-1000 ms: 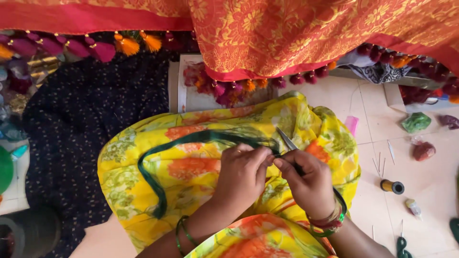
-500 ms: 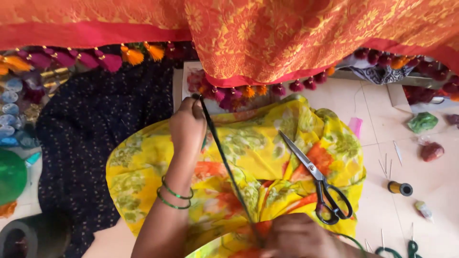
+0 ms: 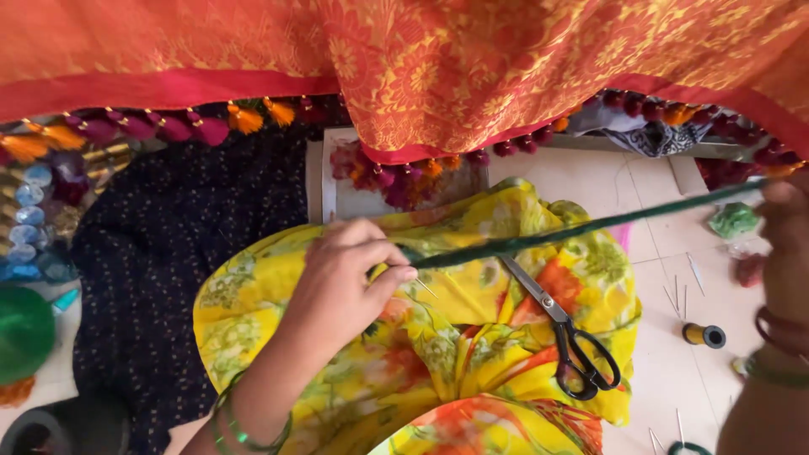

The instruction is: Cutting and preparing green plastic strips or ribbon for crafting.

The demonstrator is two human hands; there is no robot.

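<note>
Thread (image 3: 581, 229) is what you hold: a dark green strand, thick like a bundle of fine yarns, pulled taut into one straight line. Its long axis runs from your left hand (image 3: 345, 282) up and rightward to your right hand (image 3: 788, 223), rising gently above the scissors (image 3: 566, 333), which lie on your yellow floral lap cloth (image 3: 472, 337). Your left fingers are pressed together, thumb against fingertips, pinching the thread's lower end; a thin needle (image 3: 424, 287) sticks out just below that pinch, left of the scissors. Your right hand sits at the picture's edge, up and right of the scissors, blurred; the thread ends at it, but you cannot tell how its fingers are set. The scissors are shut, blades pointing up-left toward the thread, black handles toward you. Right of the scissors, a small spool (image 3: 704, 335) stands on the tiled floor. Well above the scissors hangs an orange patterned cloth (image 3: 438, 67) with tassels along its hem.
</note>
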